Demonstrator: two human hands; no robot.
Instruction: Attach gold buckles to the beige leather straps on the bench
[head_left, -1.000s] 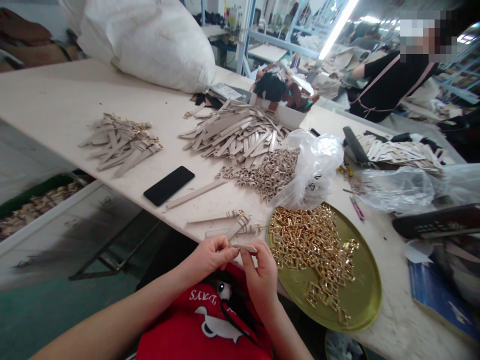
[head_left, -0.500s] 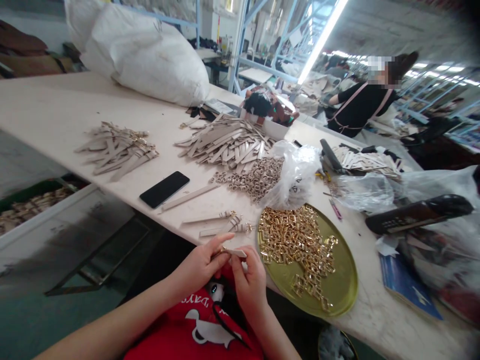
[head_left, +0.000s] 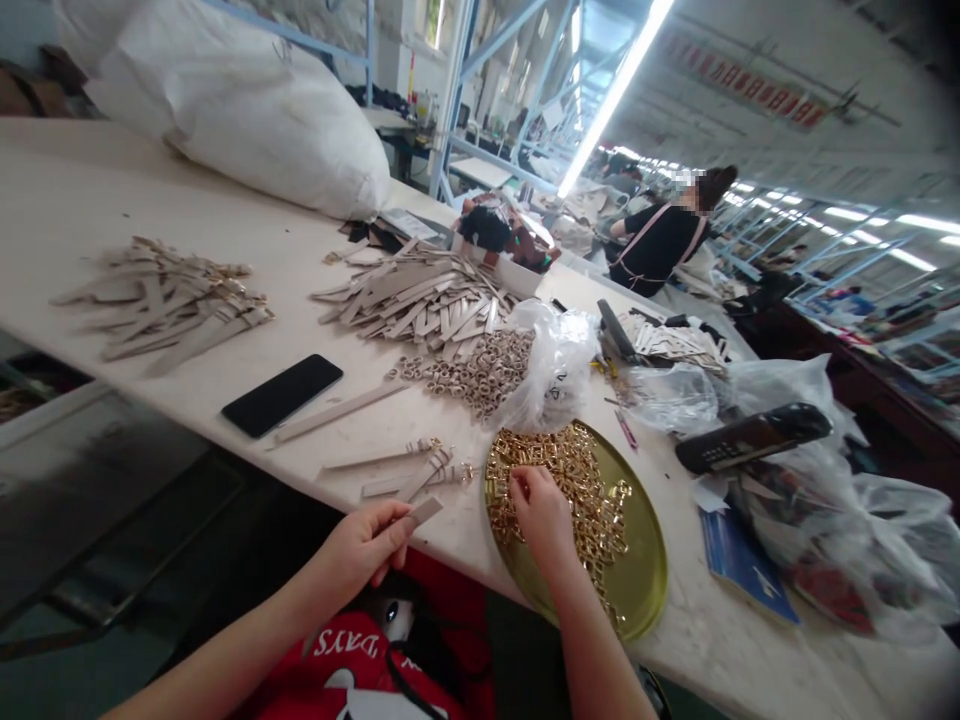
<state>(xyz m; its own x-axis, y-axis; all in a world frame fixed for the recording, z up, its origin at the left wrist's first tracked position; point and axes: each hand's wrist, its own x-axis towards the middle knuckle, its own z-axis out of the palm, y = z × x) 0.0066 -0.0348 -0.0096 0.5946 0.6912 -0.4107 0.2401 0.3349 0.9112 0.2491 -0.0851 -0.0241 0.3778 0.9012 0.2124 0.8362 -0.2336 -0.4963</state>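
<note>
My left hand (head_left: 379, 540) is closed around a beige strap (head_left: 427, 510), whose flat end sticks out past the thumb. My right hand (head_left: 544, 510) is over the gold metal buckles (head_left: 592, 500) heaped on a round olive-green tray (head_left: 649, 570). Its fingertips are pinched together among the buckles, and what lies between them is hidden. Just beyond my left hand, a few beige straps with buckles and loops (head_left: 427, 465) lie on the table. Behind the tray is a pile of small beige loops (head_left: 487, 375) beside a crumpled clear plastic bag (head_left: 555, 365).
A large heap of beige straps (head_left: 420, 295) lies farther back, with buckled straps (head_left: 180, 305) to the left. A phone (head_left: 283, 395) rests near the front edge. On the right are a black handheld device (head_left: 754, 438), a blue booklet (head_left: 746, 560) and plastic bags. A person (head_left: 652, 245) stands beyond.
My hands were together on a strap piece; now they are apart. The right hand has moved onto the buckles on the tray, while the left keeps a strap. The view has shifted right.
</note>
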